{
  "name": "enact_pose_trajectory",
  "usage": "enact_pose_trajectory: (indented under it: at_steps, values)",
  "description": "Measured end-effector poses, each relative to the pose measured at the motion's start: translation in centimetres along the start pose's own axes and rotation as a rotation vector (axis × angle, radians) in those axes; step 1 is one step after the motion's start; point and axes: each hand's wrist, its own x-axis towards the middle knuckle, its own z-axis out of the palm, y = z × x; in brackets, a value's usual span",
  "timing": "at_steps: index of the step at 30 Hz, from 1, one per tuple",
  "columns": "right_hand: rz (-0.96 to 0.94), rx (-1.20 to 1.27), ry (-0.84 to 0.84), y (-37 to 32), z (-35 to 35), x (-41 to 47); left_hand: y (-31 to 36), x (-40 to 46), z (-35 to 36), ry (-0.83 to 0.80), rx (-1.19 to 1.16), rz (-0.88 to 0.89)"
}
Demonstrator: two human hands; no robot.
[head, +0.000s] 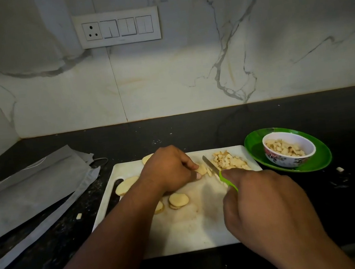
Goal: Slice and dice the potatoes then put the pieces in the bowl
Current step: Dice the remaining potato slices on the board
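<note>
Head view: left hand [170, 169] curls over a potato slice [202, 170] mid-board, hiding most of it. Right hand [264, 204] grips the green-handled knife [212, 168], handle mostly buried, blade angling away to the upper left. Diced pieces [229, 161] heaped beyond; bowl [289, 149] right.

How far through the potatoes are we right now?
Partly done: the bowl on the green plate already holds diced pieces, and a diced pile waits on the cutting board. In hand: the left hand pins slices while the right hand cuts them with the knife. Left: whole slices on the board to dice, then everything into the bowl.
</note>
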Motion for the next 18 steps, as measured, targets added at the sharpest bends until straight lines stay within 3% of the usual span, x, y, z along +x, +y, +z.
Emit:
enact_pose_trajectory:
  at_steps: [11,18]
  values:
    - [0.031,0.077,-0.081,0.6,0.7,-1.9,0.1,0.0,0.1,0.000,-0.017,-0.015]
    - [0.029,0.024,0.003,0.5,0.1,-1.0,0.2,-0.5,0.1,0.012,-0.037,-0.015]
